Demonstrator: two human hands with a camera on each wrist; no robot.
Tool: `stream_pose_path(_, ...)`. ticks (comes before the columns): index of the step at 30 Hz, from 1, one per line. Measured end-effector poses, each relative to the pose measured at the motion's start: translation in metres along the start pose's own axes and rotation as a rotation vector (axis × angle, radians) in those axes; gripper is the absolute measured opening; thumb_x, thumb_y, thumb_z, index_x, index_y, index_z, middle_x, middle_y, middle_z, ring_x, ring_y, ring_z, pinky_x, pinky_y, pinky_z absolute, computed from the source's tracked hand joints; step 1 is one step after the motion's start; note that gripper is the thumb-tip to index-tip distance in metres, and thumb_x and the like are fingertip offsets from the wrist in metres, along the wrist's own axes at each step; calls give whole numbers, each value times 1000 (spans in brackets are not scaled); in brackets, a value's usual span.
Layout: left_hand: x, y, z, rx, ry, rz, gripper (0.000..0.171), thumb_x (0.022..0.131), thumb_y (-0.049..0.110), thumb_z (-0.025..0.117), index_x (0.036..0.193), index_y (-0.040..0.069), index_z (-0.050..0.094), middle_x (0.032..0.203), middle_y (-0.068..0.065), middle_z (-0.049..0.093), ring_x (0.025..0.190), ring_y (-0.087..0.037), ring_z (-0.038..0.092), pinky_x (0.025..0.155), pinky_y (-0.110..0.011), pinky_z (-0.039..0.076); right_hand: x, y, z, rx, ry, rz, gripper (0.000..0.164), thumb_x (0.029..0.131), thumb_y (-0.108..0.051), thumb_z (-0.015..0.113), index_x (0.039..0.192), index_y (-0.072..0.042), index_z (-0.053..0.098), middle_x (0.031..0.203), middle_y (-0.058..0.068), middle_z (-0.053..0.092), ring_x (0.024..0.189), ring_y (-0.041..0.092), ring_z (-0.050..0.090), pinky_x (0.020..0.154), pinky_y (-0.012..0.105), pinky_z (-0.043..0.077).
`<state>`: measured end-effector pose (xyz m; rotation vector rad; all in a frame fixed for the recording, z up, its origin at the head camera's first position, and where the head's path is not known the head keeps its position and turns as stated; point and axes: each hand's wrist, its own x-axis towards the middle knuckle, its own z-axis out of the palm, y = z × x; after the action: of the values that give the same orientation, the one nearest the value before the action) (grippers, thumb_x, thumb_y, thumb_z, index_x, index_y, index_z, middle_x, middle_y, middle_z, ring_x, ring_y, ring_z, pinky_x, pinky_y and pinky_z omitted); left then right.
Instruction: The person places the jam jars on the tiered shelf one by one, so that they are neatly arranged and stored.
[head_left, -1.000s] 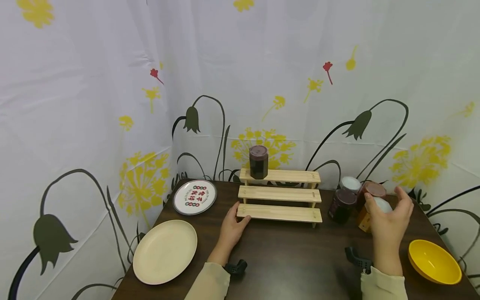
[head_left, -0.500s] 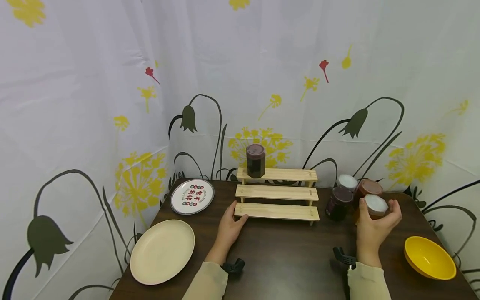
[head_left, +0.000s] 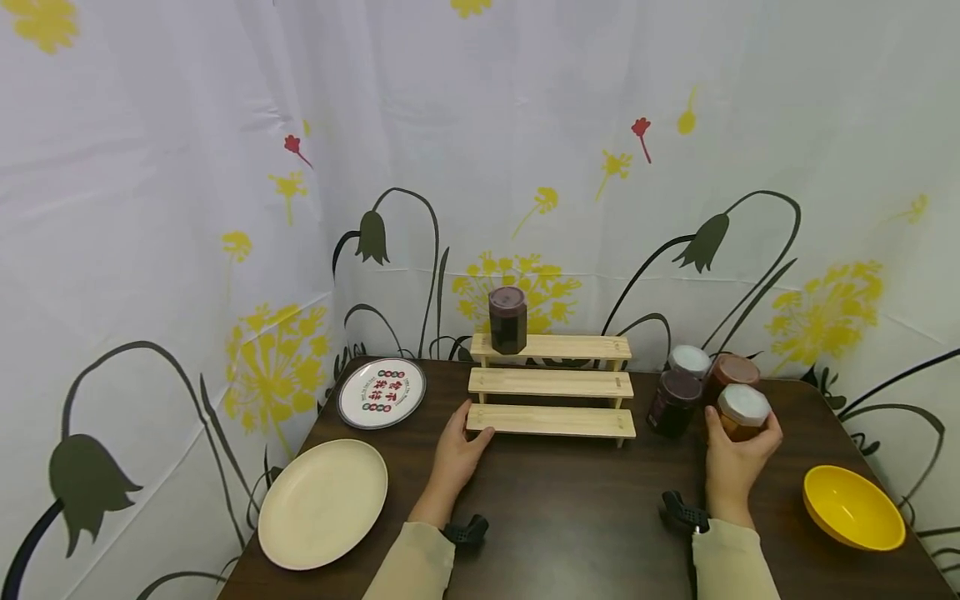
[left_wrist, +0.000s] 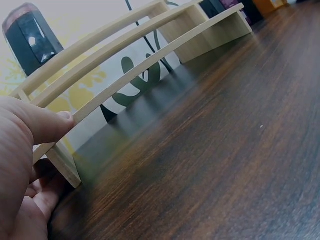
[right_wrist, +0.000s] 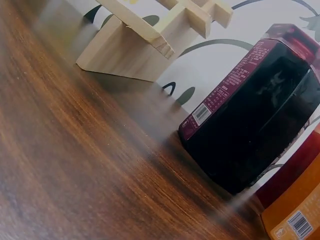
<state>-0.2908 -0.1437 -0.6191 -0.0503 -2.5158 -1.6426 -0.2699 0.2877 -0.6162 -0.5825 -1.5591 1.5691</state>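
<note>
A three-step wooden display rack stands at the back of the table. My left hand grips the left end of its lowest step, thumb on top and fingers curled below. On the top step, toward the left, sits a dark jar. At right, my right hand holds an amber jar with a white lid between thumb and fingers; its orange label shows in the right wrist view. Close by stand a dark purple jar, a reddish-lidded jar and another white-lidded jar.
A printed white plate and a cream oval plate lie on the left side. A yellow bowl sits near the right edge of the dark wooden table. A flowered curtain hangs right behind.
My right hand has come down and left onto the white-lidded amber jar, its fingers closing around the sides. The left hand keeps its place on the rack. The head view has shifted slightly.
</note>
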Motion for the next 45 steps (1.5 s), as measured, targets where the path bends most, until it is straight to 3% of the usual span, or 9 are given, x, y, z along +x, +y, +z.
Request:
stream_pose_path(6,0,-1,-1,6,5,3,75,101,24,79,163,-2,45,163,-28,51,148,-47,53,117,-64,49,1,4,0,-53,-5,12,95,87,-15,93,161,-10,34,162,16,34,149,22,39,126,24,29)
stream_pose_path(14,2,-2,0,27,6,-4,75,101,24,78,164,0,44,164,-27,50,151,-46,51,119,-63,48,1,3,-1,-110,-5,15,85,89,-16,90,156,0,40,157,20,41,148,30,43,125,28,32)
stream_pose_path(18,3,-2,1,31,10,4,75,101,23,78,164,-1,44,163,-27,51,150,-46,52,119,-63,47,0,1,-1,-112,-1,18,84,89,-17,90,156,0,43,157,20,45,147,29,45,127,31,34)
stream_pose_path(26,3,-4,1,29,9,5,75,101,24,78,163,-1,45,163,-28,51,150,-46,51,120,-63,47,-2,-3,-1,-97,67,0,77,84,-19,96,148,-6,56,142,4,57,137,18,52,118,26,40)
stream_pose_path(32,3,-3,0,17,7,6,75,101,24,79,163,-1,45,163,-28,51,149,-46,52,119,-63,47,-3,-6,0,-138,165,-7,73,78,-24,102,139,-11,65,125,-16,51,129,7,47,114,24,39)
stream_pose_path(45,2,-2,0,2,8,3,76,100,23,80,163,-2,45,163,-28,51,149,-47,52,119,-63,47,-3,-10,-1,-94,244,-92,71,76,-36,102,136,-19,71,133,-9,61,131,9,54,115,20,42)
